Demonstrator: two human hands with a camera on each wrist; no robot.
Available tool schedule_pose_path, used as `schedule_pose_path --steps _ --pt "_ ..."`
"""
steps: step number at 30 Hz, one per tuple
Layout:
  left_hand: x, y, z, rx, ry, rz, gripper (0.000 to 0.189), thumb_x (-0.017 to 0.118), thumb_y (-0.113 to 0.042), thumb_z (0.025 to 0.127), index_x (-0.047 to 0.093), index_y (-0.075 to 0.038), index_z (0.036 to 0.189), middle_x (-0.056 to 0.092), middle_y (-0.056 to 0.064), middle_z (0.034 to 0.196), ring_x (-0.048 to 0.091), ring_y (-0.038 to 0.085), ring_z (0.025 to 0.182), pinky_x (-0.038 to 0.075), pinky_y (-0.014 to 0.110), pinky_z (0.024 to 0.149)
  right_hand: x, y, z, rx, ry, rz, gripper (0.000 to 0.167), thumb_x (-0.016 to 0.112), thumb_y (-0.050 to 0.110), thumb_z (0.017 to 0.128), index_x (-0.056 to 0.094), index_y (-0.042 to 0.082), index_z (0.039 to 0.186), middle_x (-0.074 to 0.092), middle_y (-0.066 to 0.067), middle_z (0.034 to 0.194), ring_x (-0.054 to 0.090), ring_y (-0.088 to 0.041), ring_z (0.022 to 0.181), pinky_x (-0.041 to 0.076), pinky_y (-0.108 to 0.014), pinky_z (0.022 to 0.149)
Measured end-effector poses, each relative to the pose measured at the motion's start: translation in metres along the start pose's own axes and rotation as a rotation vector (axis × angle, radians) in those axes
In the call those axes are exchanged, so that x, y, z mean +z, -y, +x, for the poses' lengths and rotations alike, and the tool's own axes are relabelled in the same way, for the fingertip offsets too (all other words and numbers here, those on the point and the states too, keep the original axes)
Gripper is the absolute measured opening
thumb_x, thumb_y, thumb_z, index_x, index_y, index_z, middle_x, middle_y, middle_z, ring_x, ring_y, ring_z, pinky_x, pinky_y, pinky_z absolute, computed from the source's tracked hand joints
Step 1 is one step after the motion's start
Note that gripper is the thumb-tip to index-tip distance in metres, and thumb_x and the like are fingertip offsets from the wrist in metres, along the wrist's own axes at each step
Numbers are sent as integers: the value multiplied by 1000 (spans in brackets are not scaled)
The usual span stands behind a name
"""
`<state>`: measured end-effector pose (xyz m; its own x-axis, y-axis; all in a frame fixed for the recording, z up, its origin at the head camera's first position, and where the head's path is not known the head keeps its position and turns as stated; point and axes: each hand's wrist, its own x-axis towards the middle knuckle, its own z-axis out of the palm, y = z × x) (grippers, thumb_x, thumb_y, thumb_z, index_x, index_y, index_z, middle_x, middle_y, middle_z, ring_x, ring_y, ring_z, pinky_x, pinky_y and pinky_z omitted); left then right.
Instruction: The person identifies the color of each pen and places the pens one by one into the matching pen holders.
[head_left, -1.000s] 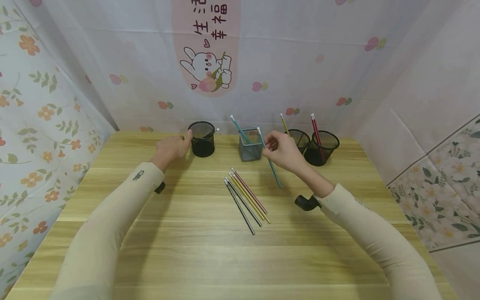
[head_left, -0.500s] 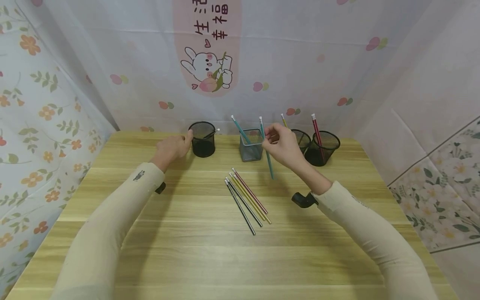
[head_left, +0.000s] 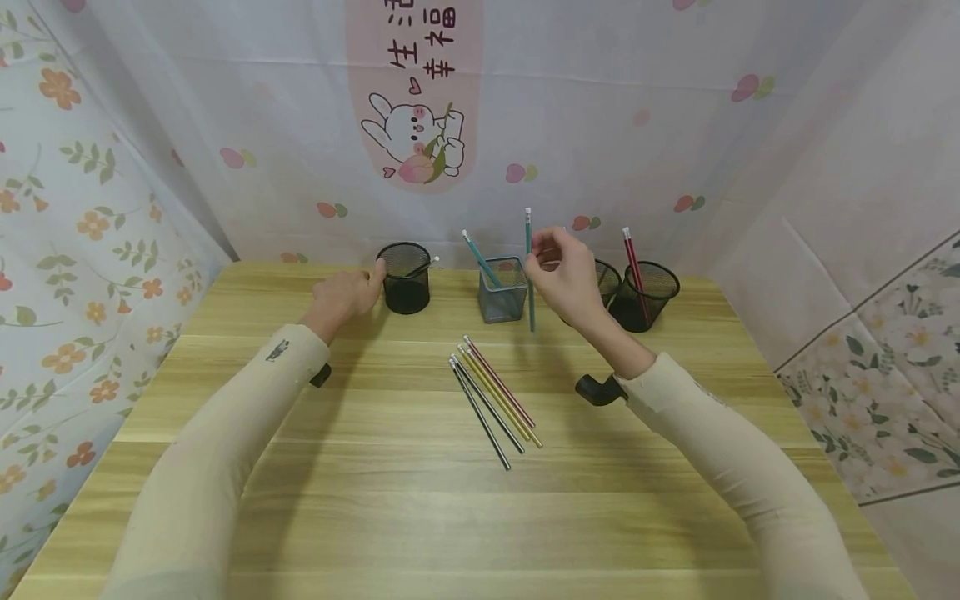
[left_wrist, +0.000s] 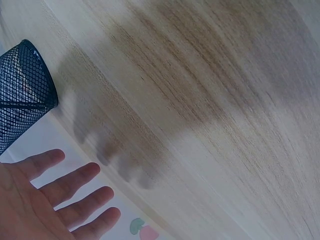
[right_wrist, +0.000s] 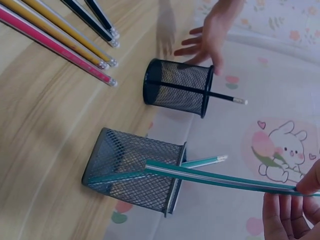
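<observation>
In the head view my right hand (head_left: 568,275) pinches a teal pencil (head_left: 528,223) between thumb and fingers. The pencil stands nearly upright, eraser up, beside the right side of a grey square mesh pen holder (head_left: 501,307). Another teal pencil (head_left: 480,258) leans inside that holder. In the right wrist view the held pencil (right_wrist: 225,182) crosses in front of the holder's rim. My left hand (head_left: 347,297) is at a round black mesh pen holder (head_left: 407,296) with one black pencil (right_wrist: 227,96) in it. Its fingers (left_wrist: 82,192) are spread; whether it touches the holder I cannot tell.
Two red, yellow and black pencils (head_left: 495,400) lie fanned on the wooden table (head_left: 375,517). Farther right stand two more round black holders, the outer one (head_left: 645,292) with red pencils; my right hand partly hides the other (head_left: 607,279). A printed curtain (head_left: 300,125) hangs behind.
My right hand has moved up and slightly left, raising the teal pencil and turning it from slanted to nearly upright beside the square holder. The left hand has stayed put.
</observation>
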<state>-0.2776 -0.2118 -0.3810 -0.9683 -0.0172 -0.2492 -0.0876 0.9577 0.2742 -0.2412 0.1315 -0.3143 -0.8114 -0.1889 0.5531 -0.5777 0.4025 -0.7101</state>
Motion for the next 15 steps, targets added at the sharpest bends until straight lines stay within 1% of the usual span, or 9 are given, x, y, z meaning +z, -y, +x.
schedule_pose_path --steps 4,5,6,7,11,15 --pt "0 0 1 -5 2 1 103 -13 -68 95 38 -2 156 40 33 150 43 56 129 34 68 98 3 1 5 -15 -18 0 13 61 -5 92 64 -6 104 65 -15 93 67 -24 85 56 -35 78" --pt "0 0 1 -5 5 2 104 -14 -68 94 38 -2 156 40 33 150 42 56 129 34 67 98 3 1 6 -17 -22 -2 12 61 -4 92 64 -5 104 65 -13 93 67 -23 84 56 -33 78" --pt "0 0 2 -6 7 3 104 -14 -68 94 37 -3 156 39 33 150 42 56 129 34 67 98 4 -6 8 -22 -26 -3 12 61 -2 92 65 -2 103 65 -10 92 67 -20 84 56 -30 77" --pt "0 0 2 -6 9 5 104 -14 -69 94 37 -3 156 39 33 150 42 56 129 34 67 98 4 -5 10 -22 -31 3 12 61 -2 92 65 -3 104 65 -10 92 67 -20 84 56 -30 78" --pt "1 1 3 -4 13 13 104 -14 -69 94 37 -3 156 39 34 150 43 56 129 34 68 98 6 -4 13 -30 -47 27 12 62 -4 93 64 -4 105 66 -13 94 66 -22 86 54 -28 77" --pt "1 2 4 -4 14 17 104 -14 -69 94 36 -3 157 40 34 149 44 56 128 35 67 98 8 -3 18 -48 -61 48 14 62 -7 94 64 -9 107 65 -19 97 66 -27 86 52 -24 75"
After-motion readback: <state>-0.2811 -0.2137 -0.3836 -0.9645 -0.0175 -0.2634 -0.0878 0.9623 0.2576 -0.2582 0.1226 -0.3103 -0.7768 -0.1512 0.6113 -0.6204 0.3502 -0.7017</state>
